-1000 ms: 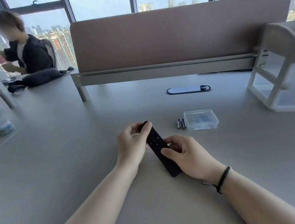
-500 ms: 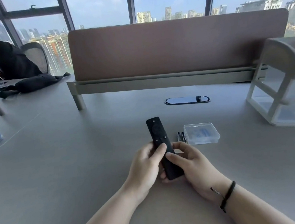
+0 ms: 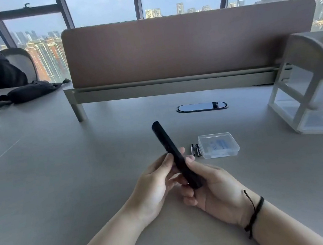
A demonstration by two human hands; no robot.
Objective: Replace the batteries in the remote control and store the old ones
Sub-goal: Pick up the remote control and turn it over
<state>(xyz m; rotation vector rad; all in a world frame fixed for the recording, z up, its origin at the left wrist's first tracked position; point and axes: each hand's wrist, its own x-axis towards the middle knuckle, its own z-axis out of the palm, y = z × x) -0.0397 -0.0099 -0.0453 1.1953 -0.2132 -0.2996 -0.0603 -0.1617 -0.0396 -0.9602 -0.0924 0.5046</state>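
A: What do the two hands hold?
B: The left hand (image 3: pixel 154 186) and right hand (image 3: pixel 216 193), above the table (image 3: pixel 62 185) near its front edge, are both closed around the lower end of the black remote control (image 3: pixel 173 154), which is turned on edge, its far end tilted up and away.

A: And beyond them?
B: Two batteries (image 3: pixel 195 149) lie side by side on the table, just beside a lidded clear plastic box (image 3: pixel 218 145). Farther back stands a brown divider panel (image 3: pixel 187 43).
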